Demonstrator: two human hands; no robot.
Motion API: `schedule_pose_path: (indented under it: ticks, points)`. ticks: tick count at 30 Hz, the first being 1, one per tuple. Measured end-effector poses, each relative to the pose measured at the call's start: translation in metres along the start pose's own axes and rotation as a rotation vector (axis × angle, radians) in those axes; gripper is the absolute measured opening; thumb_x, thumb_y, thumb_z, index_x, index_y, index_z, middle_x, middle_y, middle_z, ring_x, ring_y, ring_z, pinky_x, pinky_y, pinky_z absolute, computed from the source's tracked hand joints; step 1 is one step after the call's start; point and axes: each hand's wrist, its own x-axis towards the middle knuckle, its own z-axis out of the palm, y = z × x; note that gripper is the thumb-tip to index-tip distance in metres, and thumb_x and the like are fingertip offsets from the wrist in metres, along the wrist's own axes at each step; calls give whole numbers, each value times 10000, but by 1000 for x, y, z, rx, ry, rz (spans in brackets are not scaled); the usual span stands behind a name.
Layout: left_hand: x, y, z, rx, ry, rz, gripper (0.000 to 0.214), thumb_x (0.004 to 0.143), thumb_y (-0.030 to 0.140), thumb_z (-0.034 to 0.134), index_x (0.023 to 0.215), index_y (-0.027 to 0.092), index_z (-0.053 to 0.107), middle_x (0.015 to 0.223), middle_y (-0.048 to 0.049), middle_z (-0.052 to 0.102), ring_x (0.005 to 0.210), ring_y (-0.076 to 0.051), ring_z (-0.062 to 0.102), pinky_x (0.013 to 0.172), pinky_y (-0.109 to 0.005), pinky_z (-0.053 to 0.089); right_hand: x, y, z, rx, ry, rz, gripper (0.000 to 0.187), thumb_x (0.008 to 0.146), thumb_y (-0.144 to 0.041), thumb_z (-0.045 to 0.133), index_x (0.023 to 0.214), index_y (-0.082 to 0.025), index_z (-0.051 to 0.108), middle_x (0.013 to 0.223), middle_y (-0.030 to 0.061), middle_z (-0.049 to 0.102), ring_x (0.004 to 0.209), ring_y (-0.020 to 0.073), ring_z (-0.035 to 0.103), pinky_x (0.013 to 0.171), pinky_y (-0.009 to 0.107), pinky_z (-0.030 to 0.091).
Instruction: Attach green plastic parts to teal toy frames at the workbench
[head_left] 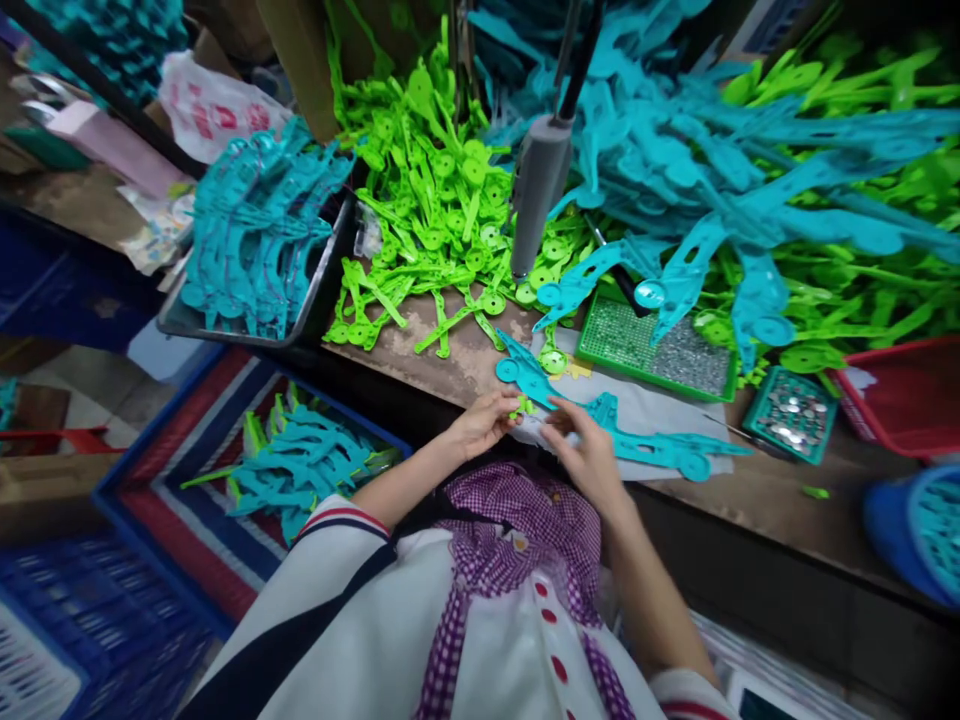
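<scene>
My left hand [484, 424] is closed, its fingertips pinching small bright green plastic pieces [522, 407] at the table's front edge. Just to the right, my right hand [583, 447] has its fingers apart and slightly bent, with nothing visible in them. It hovers over or touches a long turquoise plastic part [645, 445] with round discs; contact is hard to make out. That part lies flat on a pale sheet [716, 408], partly hidden by my right hand. Behind it a grey powered screwdriver [540, 190] hangs upright, tip down.
Heaps of green arms [442, 190] and turquoise parts [675, 160] cover the back. A green tray [652, 345] of small metal pieces, a teal box [793, 415] and a red bin [907, 395] stand right. Left are a black tray [300, 318] and a striped-lined crate [176, 500].
</scene>
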Motion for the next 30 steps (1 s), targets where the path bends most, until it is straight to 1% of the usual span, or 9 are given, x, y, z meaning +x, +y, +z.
schedule_pose_path:
  ticks: [2,4,7,10,16,18,20,24,30]
  points:
    - [0,3,0,10,2,27,197,739,79,770,880,119,638,716,17,656,547,-46,606,500,-105,490,14,-10,35,96,18,18,363,967,-476,563,1246,-260,648,1094,84,726,873,221,692,817,393,576]
    - [1,9,-1,50,3,48,215,730,101,779,884,122,631,706,17,660,559,-54,617,517,-114,499,24,-13,48,124,18,20,326,986,-440,534,1227,-257,654,1146,86,718,927,218,694,863,394,569]
    - [2,22,-5,141,-34,40,236,713,133,788,876,123,618,738,-6,684,580,-69,632,538,-135,514,26,-9,38,131,5,38,280,971,-424,552,1174,-252,640,1082,73,724,891,204,699,843,381,569]
    - [7,38,-7,199,-33,67,238,706,133,759,885,138,603,791,-15,700,584,-60,624,523,-128,489,31,-6,15,240,122,130,287,915,-459,613,1087,-235,568,876,37,698,757,184,694,733,355,578]
    - [31,56,-11,472,-75,93,80,812,168,565,834,145,639,626,51,530,393,-21,387,360,-147,203,104,-23,-2,413,310,133,363,889,-512,643,1054,-242,465,870,30,661,840,176,704,647,286,555]
    - [39,52,-17,653,-55,189,168,873,195,518,795,142,656,549,67,440,373,-35,304,375,-176,193,121,-21,2,458,346,103,390,865,-550,664,1015,-240,482,877,25,650,833,164,696,593,253,524]
    - [44,48,-28,902,14,399,188,905,210,539,833,145,700,560,51,502,442,-64,406,458,-190,329,119,-10,10,512,356,135,430,797,-568,730,943,-230,509,816,5,630,746,141,665,521,223,467]
    - [51,42,-52,1294,139,817,159,936,244,632,1013,182,756,969,-34,748,887,-163,664,856,-271,497,81,22,26,498,294,311,424,726,-538,792,825,-204,550,599,-66,498,513,71,460,461,206,353]
    - [58,34,-58,1521,175,903,397,897,386,726,1251,206,707,1143,-79,732,1027,-201,675,938,-292,498,89,43,36,216,83,152,337,847,-530,658,895,-208,571,720,-7,611,631,128,545,598,264,446]
